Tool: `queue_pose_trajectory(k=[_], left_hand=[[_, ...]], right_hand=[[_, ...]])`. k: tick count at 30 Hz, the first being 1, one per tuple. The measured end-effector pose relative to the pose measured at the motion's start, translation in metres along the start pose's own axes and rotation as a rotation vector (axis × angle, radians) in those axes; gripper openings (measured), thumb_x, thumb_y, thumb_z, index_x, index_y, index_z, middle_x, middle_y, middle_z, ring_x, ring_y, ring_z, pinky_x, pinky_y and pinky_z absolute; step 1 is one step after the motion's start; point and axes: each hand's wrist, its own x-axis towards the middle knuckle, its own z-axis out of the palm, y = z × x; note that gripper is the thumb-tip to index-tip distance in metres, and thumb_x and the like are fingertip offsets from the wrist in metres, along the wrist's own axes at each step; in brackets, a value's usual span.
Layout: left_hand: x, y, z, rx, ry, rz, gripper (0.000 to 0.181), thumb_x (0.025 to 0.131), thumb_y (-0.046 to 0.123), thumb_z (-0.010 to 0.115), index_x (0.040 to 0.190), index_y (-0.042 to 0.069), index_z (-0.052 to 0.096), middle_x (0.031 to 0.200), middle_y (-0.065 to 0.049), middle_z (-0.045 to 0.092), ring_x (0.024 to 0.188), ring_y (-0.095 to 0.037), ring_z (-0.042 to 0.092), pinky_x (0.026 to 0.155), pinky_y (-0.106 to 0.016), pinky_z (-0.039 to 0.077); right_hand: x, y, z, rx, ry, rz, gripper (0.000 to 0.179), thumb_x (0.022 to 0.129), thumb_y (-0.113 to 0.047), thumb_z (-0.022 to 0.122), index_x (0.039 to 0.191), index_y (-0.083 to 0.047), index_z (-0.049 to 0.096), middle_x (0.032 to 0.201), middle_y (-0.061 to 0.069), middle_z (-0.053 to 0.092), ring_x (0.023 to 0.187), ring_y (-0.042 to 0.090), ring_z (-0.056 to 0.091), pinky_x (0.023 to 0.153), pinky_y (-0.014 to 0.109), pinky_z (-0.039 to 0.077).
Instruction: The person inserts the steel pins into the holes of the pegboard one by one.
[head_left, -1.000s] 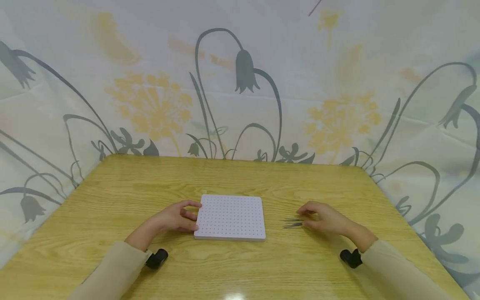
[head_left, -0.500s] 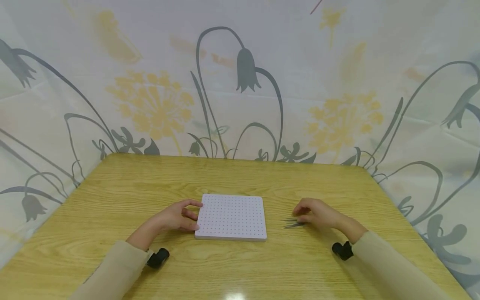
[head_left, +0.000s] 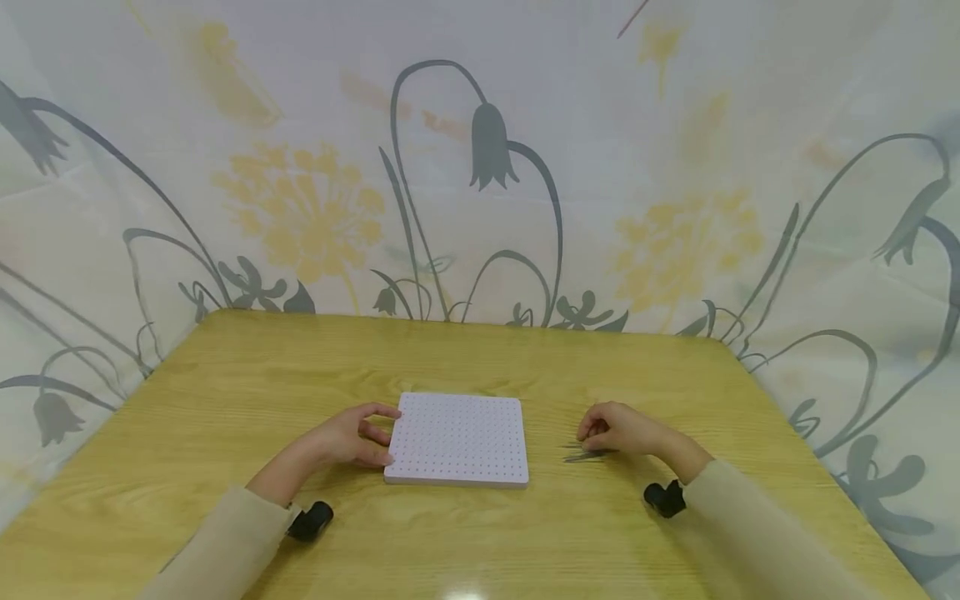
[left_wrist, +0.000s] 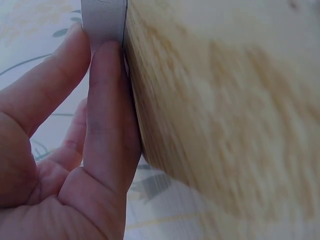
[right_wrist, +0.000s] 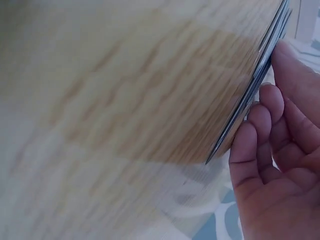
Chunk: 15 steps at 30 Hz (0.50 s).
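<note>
A white board (head_left: pixel 457 437) with a grid of small dots lies flat mid-table. My left hand (head_left: pixel 348 437) rests at its left side, the thumb by the near corner and the index fingertip by the far part of that edge. In the left wrist view, fingertips touch the board's pale side edge (left_wrist: pixel 103 22). To the board's right lie several thin, dark, pointed metal pieces (head_left: pixel 581 457). Over them my right hand (head_left: pixel 626 429) bends its fingers downward. The right wrist view has its fingertips right at the metal pieces (right_wrist: pixel 245 102), with the thumb apart from the other fingers.
A wooden table (head_left: pixel 300 358) carries everything. Behind it hangs a pale cloth (head_left: pixel 315 100) with grey and yellow flower prints. Black wrist cameras sit below each wrist, the left camera (head_left: pixel 311 522) and the right camera (head_left: pixel 664 498).
My right hand has moved left over the metal pieces, and its fingertips have drawn closer together. My left hand and the board have kept their places.
</note>
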Motion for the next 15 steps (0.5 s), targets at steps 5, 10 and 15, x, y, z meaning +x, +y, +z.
queue_pose_trajectory(k=[5,10,15], left_hand=[[-0.0029,0.0002,-0.0007,-0.030,-0.008,0.001,0.065,0.076,-0.009,0.071,0.133,-0.004,0.040,0.104,-0.020,0.052,0.081,-0.020,0.059,0.073,-0.036,0.053],[-0.0023,0.0011,-0.0003,-0.035,-0.022,0.009,0.065,0.077,-0.009,0.070,0.134,-0.004,0.039,0.103,-0.020,0.053,0.084,-0.021,0.058,0.073,-0.035,0.053],[-0.0024,0.0003,-0.0001,-0.028,-0.010,-0.001,0.066,0.076,-0.009,0.071,0.134,-0.003,0.040,0.102,-0.019,0.053,0.083,-0.021,0.058,0.073,-0.035,0.053]], right_hand=[[0.0045,0.0023,0.0023,0.013,-0.029,0.034,0.007,0.088,-0.007,0.064,0.090,-0.001,0.064,0.080,-0.002,0.059,0.069,0.007,0.053,0.062,0.025,0.047],[0.0027,-0.0012,0.0008,0.008,-0.045,0.046,0.005,0.089,-0.006,0.062,0.088,-0.001,0.063,0.079,-0.002,0.059,0.067,0.007,0.052,0.061,0.025,0.046],[0.0028,-0.0030,0.0011,0.000,-0.065,0.033,0.005,0.090,-0.005,0.060,0.089,-0.001,0.061,0.079,-0.002,0.058,0.067,0.007,0.049,0.061,0.026,0.045]])
